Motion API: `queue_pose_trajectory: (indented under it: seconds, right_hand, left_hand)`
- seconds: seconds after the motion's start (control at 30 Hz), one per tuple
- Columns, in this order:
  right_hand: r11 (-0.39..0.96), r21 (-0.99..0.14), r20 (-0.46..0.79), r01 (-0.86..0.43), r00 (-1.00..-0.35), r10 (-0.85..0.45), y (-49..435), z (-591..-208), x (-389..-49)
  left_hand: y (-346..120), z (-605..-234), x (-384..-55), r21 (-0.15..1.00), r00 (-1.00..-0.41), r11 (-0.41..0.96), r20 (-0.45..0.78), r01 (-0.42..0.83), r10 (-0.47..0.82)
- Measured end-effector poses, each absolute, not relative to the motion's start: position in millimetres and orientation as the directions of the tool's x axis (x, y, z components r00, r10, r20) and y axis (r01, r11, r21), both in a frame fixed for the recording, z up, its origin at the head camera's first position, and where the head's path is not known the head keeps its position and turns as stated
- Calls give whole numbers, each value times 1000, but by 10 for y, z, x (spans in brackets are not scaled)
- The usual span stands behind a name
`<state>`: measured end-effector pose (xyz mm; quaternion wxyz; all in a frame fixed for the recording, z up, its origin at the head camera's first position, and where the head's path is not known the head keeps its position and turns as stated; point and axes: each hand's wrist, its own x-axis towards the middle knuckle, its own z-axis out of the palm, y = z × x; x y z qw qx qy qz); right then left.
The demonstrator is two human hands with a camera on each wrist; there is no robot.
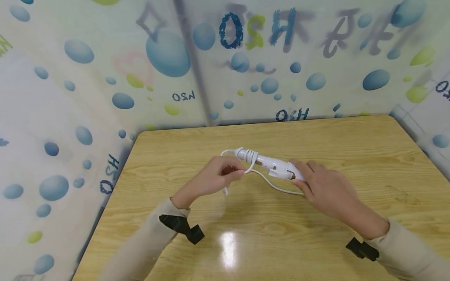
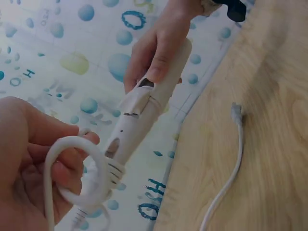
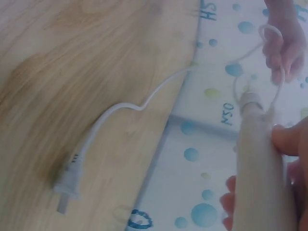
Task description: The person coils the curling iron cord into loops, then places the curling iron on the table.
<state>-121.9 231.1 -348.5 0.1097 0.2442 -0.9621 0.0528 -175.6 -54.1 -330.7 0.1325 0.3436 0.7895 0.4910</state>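
A white wand-shaped hair styling iron (image 1: 275,164) is held above the wooden table, tilted, its cord end toward the left. Round its far end my right hand (image 1: 328,189) curls its fingers and thumb. My left hand (image 1: 216,177) pinches the white power cord (image 2: 76,140) in a loop beside the handle. Several turns of cord (image 1: 250,155) are wound round the handle near the strain relief. The loose stretch of cord lies across the table and ends in a two-pin plug (image 3: 69,180). Part of the iron's thick end is hidden under my right fingers.
The wooden table (image 1: 225,230) spreads under both hands, with a glare spot near its front. Walls (image 1: 225,89) printed with blue and green drops and letters stand behind and to the sides. Black straps (image 1: 181,226) circle both sleeved wrists.
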Motion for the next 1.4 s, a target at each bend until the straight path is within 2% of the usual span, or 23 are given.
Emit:
queue_pose_trajectory:
  seconds: [0.17, 0.27, 0.33, 0.43, 0.63, 0.83, 0.93, 1.07, 1.27, 1.4]
  right_hand:
    - [874, -163, 277, -458, -871, -405, 2374, -3557, -1201]
    - [853, -229, 305, -469, -867, -394, 2400, -3573, -1163]
    - [835, -278, 319, -474, -866, -386, 2413, -3571, -1140]
    - [805, -345, 318, -482, -867, -383, 2431, -3563, -1128]
    - [763, -437, 274, -477, -878, -392, 2460, -3587, -1143]
    - [756, -494, 234, -428, -904, -358, 2447, -3629, -1164]
    - [749, -510, 260, -423, -906, -334, 2431, -3641, -1167]
    - [711, -548, 310, -440, -897, -316, 2413, -3639, -1141]
    - [546, -660, 345, -515, -854, -388, 2398, -3676, -1080]
    - [443, -722, 349, -532, -832, -431, 2395, -3687, -1080]
  left_hand:
    - [-524, -3564, -1709, 988, -748, 76, 50, 133, 662]
    - [-510, -3697, -1694, 998, -736, -46, 6, -34, 677]
    - [-499, -3759, -1687, 991, -737, -104, 7, -86, 675]
    - [-474, -3822, -1679, 981, -764, -168, 35, -96, 645]
    - [-427, -3914, -1671, 983, -791, -181, 82, -36, 606]
    - [-402, -3987, -1700, 978, -752, -209, 152, 19, 642]
    - [-386, -4024, -1736, 971, -715, -232, 203, 59, 669]
    - [-380, -4060, -1797, 970, -696, -224, 226, 95, 681]
    - [-445, -4126, -1889, 965, -662, -233, 254, 123, 705]
    - [-480, -4143, -1917, 974, -698, -214, 206, 76, 686]
